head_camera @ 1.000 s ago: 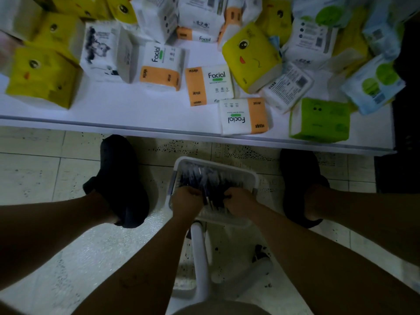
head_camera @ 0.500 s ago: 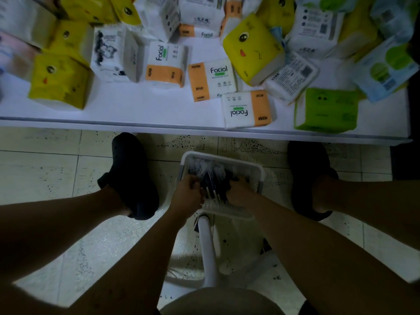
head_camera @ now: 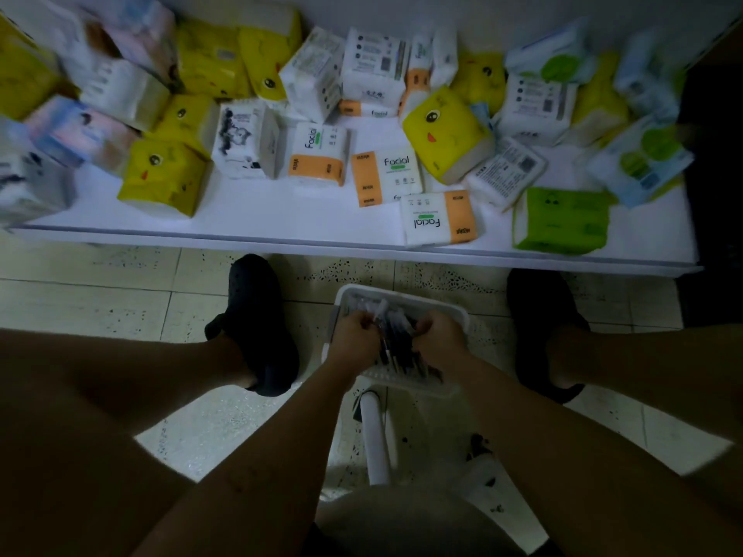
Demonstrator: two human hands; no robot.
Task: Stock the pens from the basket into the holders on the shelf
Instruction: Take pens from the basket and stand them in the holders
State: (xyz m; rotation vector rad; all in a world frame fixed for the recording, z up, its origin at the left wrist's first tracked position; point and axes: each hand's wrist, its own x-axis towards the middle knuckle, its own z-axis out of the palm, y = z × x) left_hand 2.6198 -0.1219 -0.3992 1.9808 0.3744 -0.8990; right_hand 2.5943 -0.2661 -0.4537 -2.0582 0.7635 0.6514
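white basket (head_camera: 450,311), dark pens (head_camera: 396,349), black shoes (head_camera: 261,327), speckled cream floor (head_camera: 100,299).

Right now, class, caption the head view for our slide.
Left hand and right hand grip pens in a white basket below a shelf of tissue packs.

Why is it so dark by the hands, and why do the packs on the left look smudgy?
Head view: dim light, everything near the camera almost black, only the white shelf bright; head view: far-left tissue packs smeared by motion blur; head view: pens in the basket murky.
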